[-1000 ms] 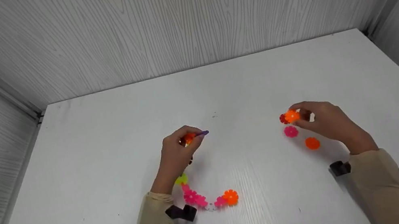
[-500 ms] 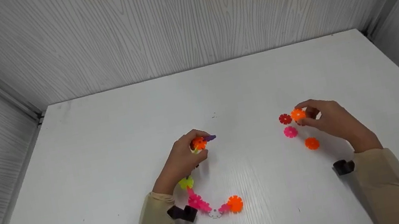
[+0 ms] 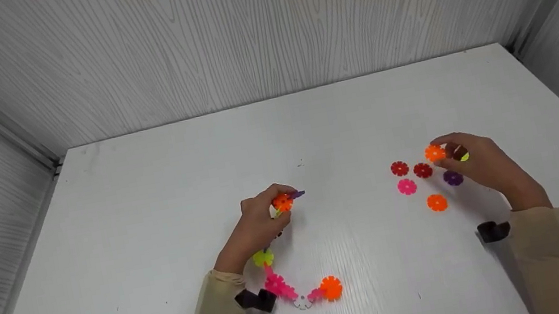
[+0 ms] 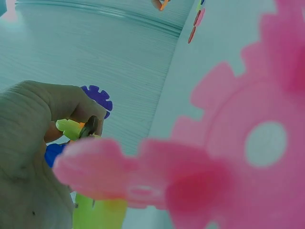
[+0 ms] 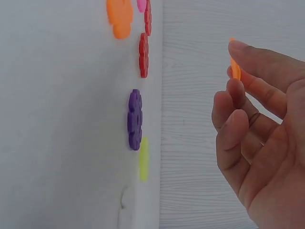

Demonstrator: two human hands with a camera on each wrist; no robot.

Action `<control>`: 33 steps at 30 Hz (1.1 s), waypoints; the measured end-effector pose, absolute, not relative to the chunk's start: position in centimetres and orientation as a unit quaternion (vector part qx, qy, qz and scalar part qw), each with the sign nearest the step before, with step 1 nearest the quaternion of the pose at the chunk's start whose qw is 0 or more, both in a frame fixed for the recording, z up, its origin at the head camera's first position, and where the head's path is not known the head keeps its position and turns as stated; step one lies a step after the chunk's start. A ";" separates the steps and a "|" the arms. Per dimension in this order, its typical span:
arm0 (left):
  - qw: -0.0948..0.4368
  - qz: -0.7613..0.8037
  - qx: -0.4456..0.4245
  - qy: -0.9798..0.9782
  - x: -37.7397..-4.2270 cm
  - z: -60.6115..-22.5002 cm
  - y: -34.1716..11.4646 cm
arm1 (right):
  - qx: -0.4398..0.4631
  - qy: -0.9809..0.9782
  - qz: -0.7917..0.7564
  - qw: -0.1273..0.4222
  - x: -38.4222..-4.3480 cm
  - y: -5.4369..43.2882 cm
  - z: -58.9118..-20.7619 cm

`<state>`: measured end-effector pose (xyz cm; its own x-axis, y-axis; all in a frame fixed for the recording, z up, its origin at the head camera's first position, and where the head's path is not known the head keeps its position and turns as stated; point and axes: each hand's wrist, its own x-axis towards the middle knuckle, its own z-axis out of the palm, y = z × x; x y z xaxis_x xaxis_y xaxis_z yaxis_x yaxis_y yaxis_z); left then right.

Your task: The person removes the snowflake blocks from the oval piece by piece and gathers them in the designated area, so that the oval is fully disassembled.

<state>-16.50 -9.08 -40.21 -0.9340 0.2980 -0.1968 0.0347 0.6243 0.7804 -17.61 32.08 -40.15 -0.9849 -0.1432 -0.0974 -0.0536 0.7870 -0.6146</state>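
Flower chain (image 3: 274,284): a bendy curve of flat, notched discs; we see orange nearest, then pink, clear, pink and yellow.
Left grip (image 3: 256,223): pinching the chain's far part, by an orange disc (image 3: 283,202) and a purple disc (image 3: 297,194).
Loose discs (image 3: 437,203): orange, pink, purple, two red and a yellow, lying near and under the right grip (image 3: 481,161).
Right grip: fingertips pinching one more orange disc (image 3: 435,153), above the surface (image 3: 358,212).
Open room: white surface between our two grips.
Far edge (image 3: 280,98): straight, well past both grips, gray wall (image 3: 262,27) behind.
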 end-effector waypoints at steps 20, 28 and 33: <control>0.173 0.442 0.154 0.866 -16.8 -40.5 -9.1 | 0.032 0.937 -0.317 0.141 -18.3 34.0 -41.5; 0.170 0.428 0.165 0.872 -17.0 -40.9 -9.1 | 0.024 0.939 -0.305 0.158 -18.6 34.0 -42.1; 0.175 0.431 0.159 0.871 -16.9 -40.8 -9.0 | 0.027 0.940 -0.300 0.163 -18.8 33.8 -42.4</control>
